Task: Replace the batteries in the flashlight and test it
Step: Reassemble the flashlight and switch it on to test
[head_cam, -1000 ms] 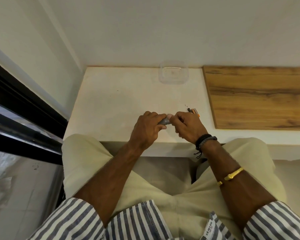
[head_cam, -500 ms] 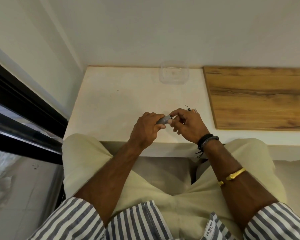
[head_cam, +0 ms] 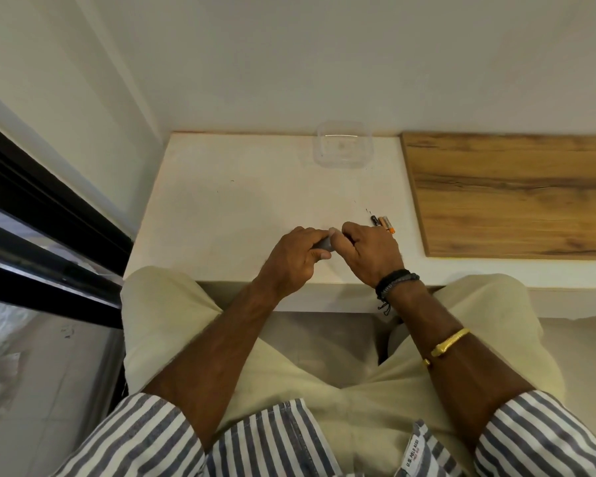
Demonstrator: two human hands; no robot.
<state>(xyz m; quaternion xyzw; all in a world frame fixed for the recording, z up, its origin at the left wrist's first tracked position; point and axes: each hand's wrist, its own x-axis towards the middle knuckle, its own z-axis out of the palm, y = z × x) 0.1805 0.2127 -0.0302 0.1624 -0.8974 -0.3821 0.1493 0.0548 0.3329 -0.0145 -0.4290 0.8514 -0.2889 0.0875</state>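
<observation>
At the near edge of the counter (head_cam: 241,201), the left hand (head_cam: 295,259) grips the grey flashlight (head_cam: 324,243); the right hand (head_cam: 372,251) pinches its end. Loose batteries (head_cam: 382,224) lie just beyond the right hand; a careless knuckle could roll them away.

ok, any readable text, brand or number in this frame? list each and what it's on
"U.S. POLO ASSN": white fabric tag on the blue-and-white striped shirt, bottom edge of frame; a smaller line under it is too blurred to read.
Small black and orange batteries on the white tabletop: any print is too small to read.
Grey flashlight in both hands: no marking visible.
Clear plastic container: no text.
</observation>
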